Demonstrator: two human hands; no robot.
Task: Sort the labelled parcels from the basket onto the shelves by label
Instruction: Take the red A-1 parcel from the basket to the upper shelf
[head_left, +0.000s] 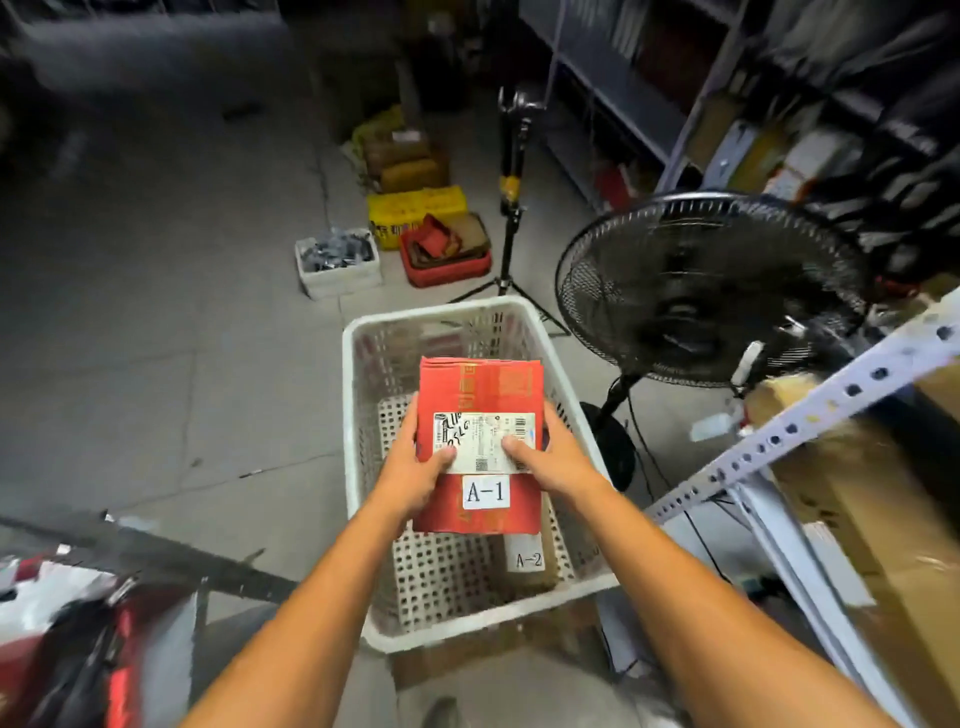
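A flat red parcel (480, 392) with a shipping label and a white "A-1" tag is held above the white perforated basket (358, 467). My left hand (413, 470) grips its left edge and my right hand (553, 462) grips its right edge, thumbs on the shipping label. Under the red parcel, at the basket's near right, lies a brown parcel (530, 564) tagged "A-2", partly hidden.
A black standing fan (711, 286) is just right of the basket. A white metal shelf frame (810, 415) with cardboard boxes runs along the right. A tripod (511, 208), a yellow crate (415, 210), a red bin (447, 260) and a white bin (337, 262) stand beyond the basket on the concrete floor.
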